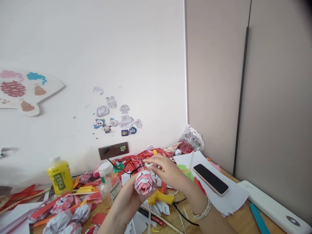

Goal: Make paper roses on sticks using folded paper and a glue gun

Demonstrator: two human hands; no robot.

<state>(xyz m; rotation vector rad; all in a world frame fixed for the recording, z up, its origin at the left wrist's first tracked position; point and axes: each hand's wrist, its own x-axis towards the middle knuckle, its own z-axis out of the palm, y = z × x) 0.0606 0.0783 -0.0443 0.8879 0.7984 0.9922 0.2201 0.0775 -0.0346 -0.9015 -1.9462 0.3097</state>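
A pink and white folded paper flower (145,182) rests in my left hand (129,196), whose fingers are wrapped round its underside and partly hidden. Just above the flower is my right hand (164,167), its thumb and fingers closed round a small white piece (149,165) at the flower's upper edge. Under and right of the flower lies a yellow glue gun (161,197) with a black cord. White folded paper pieces (162,207) lie below the gun.
A yellow bottle (59,177) and a clear jar (107,182) stand left of my hands. Crumpled paper flowers (58,224) lie front left. Red paper strips (131,162) pile up behind. At right are a phone (211,178) on white paper and a long white device (273,206).
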